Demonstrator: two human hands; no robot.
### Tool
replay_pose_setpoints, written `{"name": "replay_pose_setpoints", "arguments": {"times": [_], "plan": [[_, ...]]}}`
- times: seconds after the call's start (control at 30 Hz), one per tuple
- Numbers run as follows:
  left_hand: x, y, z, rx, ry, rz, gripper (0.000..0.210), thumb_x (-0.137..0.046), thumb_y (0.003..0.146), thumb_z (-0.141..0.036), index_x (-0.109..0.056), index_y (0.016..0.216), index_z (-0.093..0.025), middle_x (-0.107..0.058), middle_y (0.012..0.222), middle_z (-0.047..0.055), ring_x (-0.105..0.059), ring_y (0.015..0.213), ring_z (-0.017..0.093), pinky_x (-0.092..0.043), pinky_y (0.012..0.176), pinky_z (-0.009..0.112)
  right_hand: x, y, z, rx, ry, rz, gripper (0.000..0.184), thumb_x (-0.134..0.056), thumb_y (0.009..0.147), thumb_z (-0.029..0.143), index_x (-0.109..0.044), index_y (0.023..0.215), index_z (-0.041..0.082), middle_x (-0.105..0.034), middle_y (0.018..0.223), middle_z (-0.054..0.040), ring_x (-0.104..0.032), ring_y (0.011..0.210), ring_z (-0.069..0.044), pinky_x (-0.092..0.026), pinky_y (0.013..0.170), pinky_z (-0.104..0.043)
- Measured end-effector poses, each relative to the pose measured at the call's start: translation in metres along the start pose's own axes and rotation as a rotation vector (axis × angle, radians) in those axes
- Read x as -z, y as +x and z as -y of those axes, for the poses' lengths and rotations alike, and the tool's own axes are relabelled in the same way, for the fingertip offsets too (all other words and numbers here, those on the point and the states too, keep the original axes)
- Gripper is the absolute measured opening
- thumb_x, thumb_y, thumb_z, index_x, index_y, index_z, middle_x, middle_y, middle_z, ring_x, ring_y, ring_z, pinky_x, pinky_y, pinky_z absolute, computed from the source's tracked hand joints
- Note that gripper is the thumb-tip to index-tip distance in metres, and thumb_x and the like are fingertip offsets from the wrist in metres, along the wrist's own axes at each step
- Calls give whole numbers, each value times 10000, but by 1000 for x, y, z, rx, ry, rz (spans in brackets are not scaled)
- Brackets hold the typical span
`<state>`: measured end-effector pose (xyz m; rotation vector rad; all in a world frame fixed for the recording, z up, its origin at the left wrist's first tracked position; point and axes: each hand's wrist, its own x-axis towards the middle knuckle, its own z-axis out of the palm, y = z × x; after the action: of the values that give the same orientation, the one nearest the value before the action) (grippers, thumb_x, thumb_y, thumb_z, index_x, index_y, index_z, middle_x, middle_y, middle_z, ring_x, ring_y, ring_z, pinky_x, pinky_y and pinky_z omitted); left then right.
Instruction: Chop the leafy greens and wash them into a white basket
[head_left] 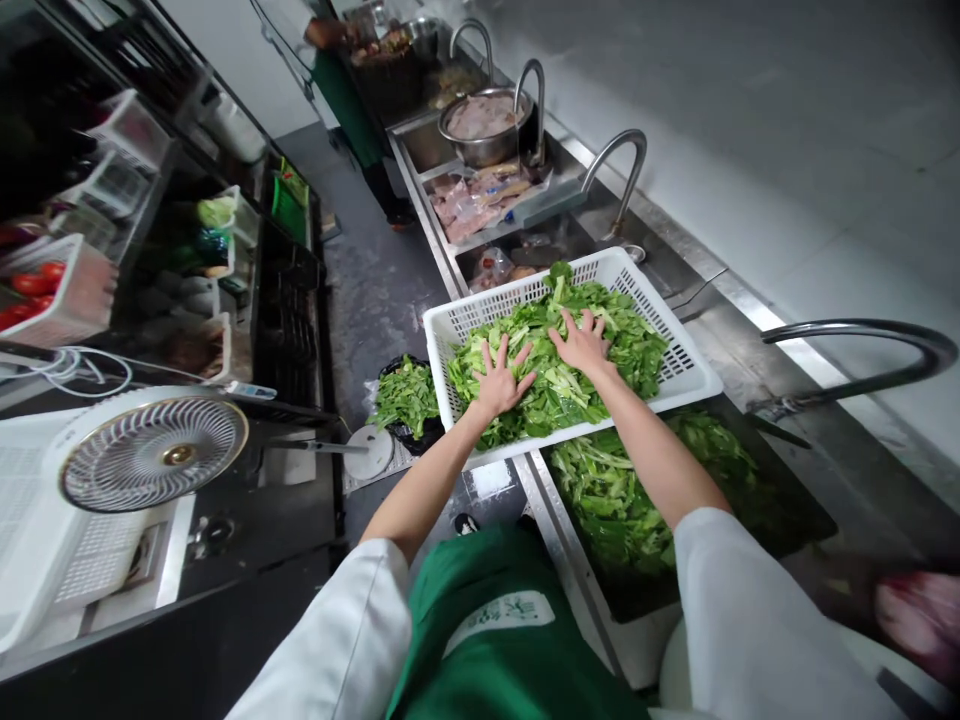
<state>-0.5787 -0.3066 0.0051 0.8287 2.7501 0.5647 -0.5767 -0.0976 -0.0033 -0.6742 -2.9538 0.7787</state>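
A white slotted plastic basket point(679, 350) rests over the edge of the sinks, filled with cut leafy greens point(559, 375). My left hand point(501, 382) lies on the greens at the left side of the basket, fingers spread. On the right part of the same heap is my right hand point(583, 345), also with its fingers apart. Neither hand is closed around anything. Below the basket, more greens point(615, 500) lie in a sink with water.
Further along the counter, one sink holds packed pinkish meat point(480, 200) and a steel bowl point(486, 125). Curved faucets point(630, 160) line the wall side. A black bag of greens point(409, 400) stands on the floor, near a fan point(161, 450). Another person point(349, 105) stands at the far end.
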Motion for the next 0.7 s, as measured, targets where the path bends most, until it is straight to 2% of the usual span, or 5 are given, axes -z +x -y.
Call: {"name": "replay_pose_setpoints", "arguments": {"times": [0.17,0.27,0.37,0.53,0.7], "plan": [[-10,11,4,74,27,112,697,-453,993,-602,-236,1624,-403,22,1729,20,161,1525,508,-175,1070,867,-11,15,-10,-19,18,8,705,-388,961,623,-360,1576,280,-212,1656,-182,-203,1462,-458,-266,1050,-798],[14,19,2,97,-38,190,738,-508,931,-693,-361,1588,-391,-91,1723,25,100,1526,531,-119,1099,859,16,30,0,-68,22,148,781,-544,876,681,-454,1520,248,-334,1603,-208,-277,1439,-490,-232,1063,-809],[47,20,-4,54,-169,-25,677,-425,947,-737,-587,1449,-312,-255,1677,55,-9,1540,505,-107,1156,800,64,25,9,-3,101,13,695,-539,882,715,-627,1321,183,-582,1359,-201,-478,1319,-426,-300,1089,-727],[76,-19,-30,-111,-528,-458,699,-198,1052,-640,-669,1273,-173,-579,1386,133,-487,1352,305,-341,1178,550,125,-46,-28,8,651,-485,575,-316,994,640,-658,979,177,-673,855,-81,-638,726,-164,-542,726,-337],[10,-103,-58,-418,-621,-81,610,-290,1042,-612,-711,1194,-197,-680,1109,113,-647,1065,255,-521,977,427,84,-161,-141,-503,777,-687,372,-262,950,473,-524,818,243,-531,617,10,-459,477,-126,-345,436,-242]]}}
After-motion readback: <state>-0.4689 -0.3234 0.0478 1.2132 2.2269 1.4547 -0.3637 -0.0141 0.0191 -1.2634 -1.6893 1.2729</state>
